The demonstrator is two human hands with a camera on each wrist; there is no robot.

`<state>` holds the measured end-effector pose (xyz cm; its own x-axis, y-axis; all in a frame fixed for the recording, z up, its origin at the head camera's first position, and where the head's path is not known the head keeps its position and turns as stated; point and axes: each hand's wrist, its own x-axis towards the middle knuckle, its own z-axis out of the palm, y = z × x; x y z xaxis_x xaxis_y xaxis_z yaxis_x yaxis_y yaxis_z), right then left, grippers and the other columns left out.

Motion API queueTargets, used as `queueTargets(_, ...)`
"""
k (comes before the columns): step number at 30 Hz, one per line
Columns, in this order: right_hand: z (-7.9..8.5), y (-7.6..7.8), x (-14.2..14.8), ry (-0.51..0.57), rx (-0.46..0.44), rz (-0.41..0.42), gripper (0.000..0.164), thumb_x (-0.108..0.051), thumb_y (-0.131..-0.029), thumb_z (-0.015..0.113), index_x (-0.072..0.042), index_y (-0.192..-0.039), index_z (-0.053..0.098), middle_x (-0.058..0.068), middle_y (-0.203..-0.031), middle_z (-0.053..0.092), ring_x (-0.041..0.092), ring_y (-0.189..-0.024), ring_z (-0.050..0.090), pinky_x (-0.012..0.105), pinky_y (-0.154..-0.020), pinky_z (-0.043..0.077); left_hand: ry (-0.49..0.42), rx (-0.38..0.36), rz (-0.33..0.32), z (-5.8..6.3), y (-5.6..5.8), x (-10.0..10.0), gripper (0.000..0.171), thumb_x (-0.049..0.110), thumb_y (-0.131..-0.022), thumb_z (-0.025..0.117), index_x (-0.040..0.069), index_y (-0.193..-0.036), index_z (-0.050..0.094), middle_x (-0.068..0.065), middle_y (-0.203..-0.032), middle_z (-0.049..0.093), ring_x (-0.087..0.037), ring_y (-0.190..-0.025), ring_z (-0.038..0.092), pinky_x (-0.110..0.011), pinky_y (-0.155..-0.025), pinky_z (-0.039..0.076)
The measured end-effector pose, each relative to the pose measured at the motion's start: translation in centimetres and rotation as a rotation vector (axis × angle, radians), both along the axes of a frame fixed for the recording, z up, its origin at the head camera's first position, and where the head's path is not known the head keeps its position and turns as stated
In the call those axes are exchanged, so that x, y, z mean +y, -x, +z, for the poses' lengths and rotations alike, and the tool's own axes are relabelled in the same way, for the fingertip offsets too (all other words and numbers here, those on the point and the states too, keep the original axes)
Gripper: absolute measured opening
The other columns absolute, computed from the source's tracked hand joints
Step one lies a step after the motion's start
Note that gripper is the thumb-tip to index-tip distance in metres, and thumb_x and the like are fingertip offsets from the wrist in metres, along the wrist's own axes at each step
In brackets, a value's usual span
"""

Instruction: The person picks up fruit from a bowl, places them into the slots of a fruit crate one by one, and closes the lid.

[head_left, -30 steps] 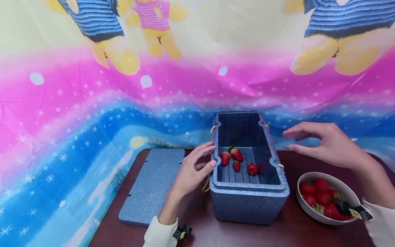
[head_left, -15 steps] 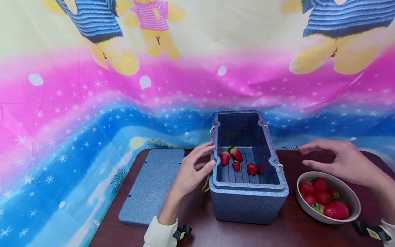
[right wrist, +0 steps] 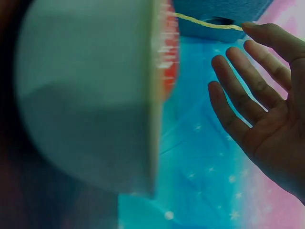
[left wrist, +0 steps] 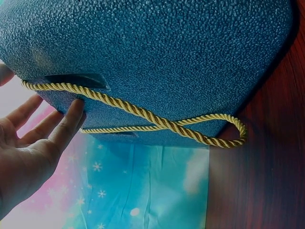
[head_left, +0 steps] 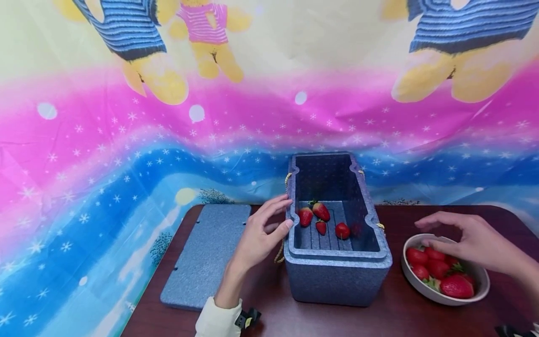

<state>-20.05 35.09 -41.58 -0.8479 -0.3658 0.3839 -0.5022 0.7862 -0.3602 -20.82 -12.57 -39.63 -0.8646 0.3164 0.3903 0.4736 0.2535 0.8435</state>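
Note:
A grey-blue foam box stands uncovered on the table, with several strawberries on its ribbed floor. My left hand rests against the box's left rim, thumb near a notch. In the left wrist view its fingers reach the outer wall by a gold rope handle, holding nothing. On the right, a pale round bowl holds several more strawberries. Above the bowl's far rim hovers my right hand, with nothing in its grasp; the right wrist view has its fingers spread and gently bent.
Left of the box lies its flat grey-blue lid. The dark reddish-brown table has rounded back corners. Behind it hangs a colourful printed cloth, close to the far end of the box.
My right hand has come down and to the right, from the air beside the box to over the bowl. The left hand stays at the box rim.

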Motion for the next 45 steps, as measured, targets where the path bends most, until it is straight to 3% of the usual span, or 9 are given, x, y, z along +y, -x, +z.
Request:
queueTargets(7,-1.7,-0.4,0.8,0.064,-0.063,0.047,0.048,-0.008,-0.079,0.095,-0.027,-0.119,0.076,-0.009,-0.105,0.080,-0.008,-0.089,0.072,0.008,-0.072,0.055,-0.009,-0.005,-0.008,0.1,-0.1,0.0,0.044,0.025,-0.106,0.069,0.023,-0.150,0.064,0.002,-0.164,0.051,-0.023,-0.144,0.059,-0.047,-0.106,0.060)
queueTargets(14,-3.1,-0.3,1.3,0.084,-0.116,0.059,0.045,-0.004,-0.078,0.094,-0.021,-0.116,0.077,-0.012,-0.104,0.078,-0.009,-0.090,0.071,0.007,-0.071,0.055,-0.009,-0.007,-0.006,0.1,-0.1,0.0,0.044,0.025,-0.106,0.069,0.023,-0.150,0.064,0.003,-0.165,0.050,-0.025,-0.143,0.059,-0.051,-0.107,0.059)
queueTargets(20,-4.3,0.3,1.4,0.007,-0.100,0.120,0.047,-0.007,-0.075,0.096,-0.019,-0.116,0.077,-0.012,-0.102,0.078,-0.009,-0.091,0.068,0.012,-0.069,0.054,-0.004,-0.013,-0.002,0.1,-0.2,0.0,0.044,0.027,-0.106,0.069,0.024,-0.150,0.064,0.003,-0.165,0.050,-0.025,-0.143,0.059,-0.053,-0.107,0.059)
queueTargets(26,-5.0,1.0,1.3,-0.123,-0.067,0.168,0.050,-0.014,-0.072,0.099,-0.024,-0.116,0.077,-0.012,-0.103,0.079,-0.011,-0.097,0.065,0.016,-0.070,0.055,-0.013,-0.015,-0.007,0.0,-0.2,0.0,0.045,0.026,-0.106,0.070,0.024,-0.150,0.064,0.003,-0.165,0.050,-0.024,-0.143,0.060,-0.054,-0.107,0.059)
queueTargets(31,-4.9,1.0,0.9,-0.209,-0.113,0.173,0.049,-0.015,-0.074,0.097,-0.029,-0.116,0.076,-0.011,-0.108,0.076,-0.010,-0.100,0.061,0.019,-0.070,0.056,-0.011,-0.014,-0.005,0.0,-0.1,-0.1,0.045,0.026,-0.106,0.070,0.025,-0.150,0.063,0.004,-0.165,0.050,-0.023,-0.143,0.060,-0.053,-0.107,0.059)
queueTargets(45,-4.9,1.2,0.2,-0.206,-0.135,0.222,0.043,-0.023,-0.079,0.096,-0.027,-0.114,0.072,-0.016,-0.105,0.072,-0.009,-0.093,0.061,0.020,-0.067,0.054,-0.005,-0.015,-0.002,0.1,-0.2,0.0,0.044,0.027,-0.106,0.069,0.024,-0.150,0.064,0.005,-0.164,0.050,-0.024,-0.143,0.059,-0.053,-0.107,0.059)
